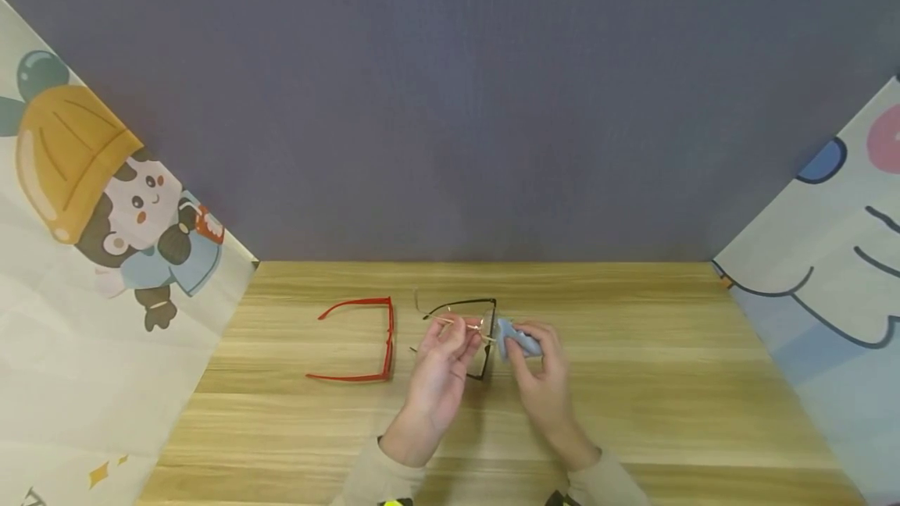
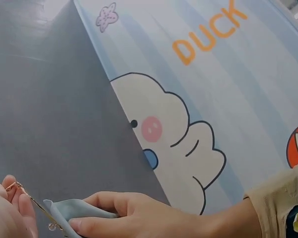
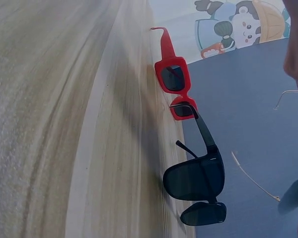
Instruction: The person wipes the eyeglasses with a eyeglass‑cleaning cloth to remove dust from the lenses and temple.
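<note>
My left hand [image 1: 437, 381] pinches a pair of thin gold-framed eyeglasses [image 1: 482, 327] by the frame, held above the table. A light blue cloth [image 1: 526, 342] is bunched in my right hand [image 1: 548, 389], its fingers and thumb gripping it against the far side of the eyeglasses. In the left wrist view the cloth [image 2: 77, 208] lies along the gold rim [image 2: 39, 205], near a clear nose pad [image 2: 52, 226]. A slim gold temple [image 3: 256, 182] sticks out past the cloth [image 3: 291, 196] in the right wrist view. The cloth covers part of the lenses.
Black sunglasses [image 3: 196, 178] rest on the wooden table [image 1: 633, 381] below my hands, partly hidden by the left one in the head view. To their left lie red sunglasses [image 1: 389, 334], temples unfolded. A grey panel [image 1: 450, 115] rises behind, with printed side panels.
</note>
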Available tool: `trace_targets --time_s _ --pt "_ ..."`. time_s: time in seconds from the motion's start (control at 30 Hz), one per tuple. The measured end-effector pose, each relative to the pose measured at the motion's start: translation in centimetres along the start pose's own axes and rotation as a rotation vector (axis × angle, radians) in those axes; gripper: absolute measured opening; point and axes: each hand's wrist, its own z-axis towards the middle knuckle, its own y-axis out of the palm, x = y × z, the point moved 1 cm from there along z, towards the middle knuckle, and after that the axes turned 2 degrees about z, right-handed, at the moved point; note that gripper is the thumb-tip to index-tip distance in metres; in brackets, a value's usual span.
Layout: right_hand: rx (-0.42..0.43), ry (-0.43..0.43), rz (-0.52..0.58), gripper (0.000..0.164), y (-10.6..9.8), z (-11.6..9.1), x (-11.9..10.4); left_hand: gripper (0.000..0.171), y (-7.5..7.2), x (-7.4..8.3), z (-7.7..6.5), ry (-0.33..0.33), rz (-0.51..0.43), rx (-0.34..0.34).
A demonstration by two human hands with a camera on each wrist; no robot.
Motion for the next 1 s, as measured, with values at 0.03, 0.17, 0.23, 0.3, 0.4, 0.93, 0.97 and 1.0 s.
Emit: trace_targets --time_s 0.03,0.17,0.23,0.3,0.4,0.93,0.97,1.0 --pt "0.0 0.01 -0.003 0.029 0.0 0.0 0.0 0.005 0.0 0.0 0.0 -0.003 -0.005 -0.002" --pt "0.006 0.027 -0.009 0.03 0.0 0.0 0.1 0.006 0.0 0.1 -0.1 -0.018 -0.027 -0.008" --pt "0.007 0.022 -0.011 0.031 0.0 0.0 0.0 0.007 0.0 0.1 -0.2 -0.032 -0.032 -0.003" --pt "0.005 0.02 -0.012 0.031 0.0 0.1 0.1 0.007 0.0 0.1 -0.2 -0.045 -0.032 0.0" --pt "-0.002 0.015 -0.019 0.032 -0.2 0.1 0.4 0.009 -0.1 0.1 -0.2 -0.056 -0.034 -0.001" --pt "0.097 0.152 -0.051 0.03 0.0 0.2 1.5 0.006 -0.2 0.0 -0.3 -0.078 -0.086 -0.009" --pt "0.106 0.148 -0.057 0.03 0.1 0.3 1.4 0.005 -0.1 0.0 -0.3 -0.078 -0.088 -0.013" --pt "0.113 0.141 -0.061 0.029 0.1 0.4 1.1 0.005 -0.1 0.0 -0.3 -0.078 -0.093 -0.014"
